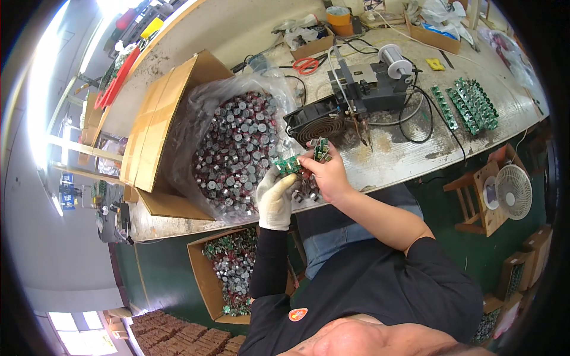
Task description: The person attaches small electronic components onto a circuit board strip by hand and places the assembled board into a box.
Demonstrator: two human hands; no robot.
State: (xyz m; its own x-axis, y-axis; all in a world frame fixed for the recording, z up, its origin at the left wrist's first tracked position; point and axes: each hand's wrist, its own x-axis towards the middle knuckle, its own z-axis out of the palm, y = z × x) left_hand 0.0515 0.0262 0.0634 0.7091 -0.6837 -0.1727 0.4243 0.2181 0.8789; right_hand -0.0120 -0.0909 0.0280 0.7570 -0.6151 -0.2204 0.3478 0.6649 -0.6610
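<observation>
My left hand, in a white glove, grips a strip of green circuit boards over the table's front edge. My bare right hand pinches the right end of that strip between thumb and fingers. More green circuit boards sit in its curled fingers. Just left of my hands, a clear plastic bag full of small round silver parts with dark red wires lies at the mouth of a cardboard box. A few of these parts also lie beneath my hands.
Beyond my hands stand a black fan and a soldering stand with a wire spool. Red-handled scissors lie behind. Rows of green boards rest at right. Below the table is a filled carton; a white fan stands right.
</observation>
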